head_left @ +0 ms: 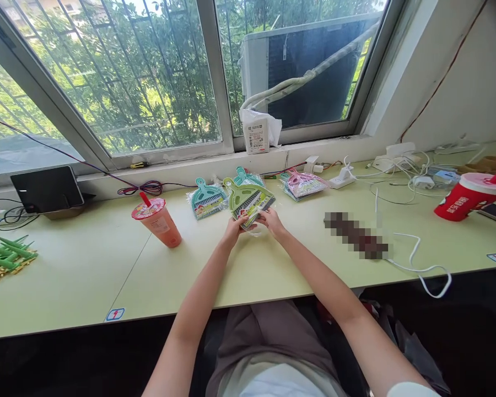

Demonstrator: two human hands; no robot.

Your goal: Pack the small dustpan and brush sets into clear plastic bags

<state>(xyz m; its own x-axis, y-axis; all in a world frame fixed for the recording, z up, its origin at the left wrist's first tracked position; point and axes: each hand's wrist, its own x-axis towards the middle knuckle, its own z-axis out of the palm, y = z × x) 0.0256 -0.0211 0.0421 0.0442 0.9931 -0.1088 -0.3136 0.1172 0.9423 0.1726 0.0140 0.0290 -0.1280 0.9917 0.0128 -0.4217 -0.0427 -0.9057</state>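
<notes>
Between my two hands I hold a green mini dustpan and brush set (248, 199), tilted up over the table, with a printed label across its front. My left hand (233, 229) grips its lower left edge. At the lower right edge, my right hand (271, 221) has its fingers closed on it. Just behind lies a teal dustpan set (208, 197) in clear wrapping, and a second teal set (247, 176) is partly hidden by the green one. Farther right sits a small pile of dustpan sets with a pink one (303, 183) on top.
A drink cup with a red straw (159, 221) stands left of my hands; a red cup (469, 198) is at the far right. A tablet (47, 190), green pieces (8, 255), a white cable (432, 269), a power strip (342, 177) and a blurred-out object (355, 236) are also on the table.
</notes>
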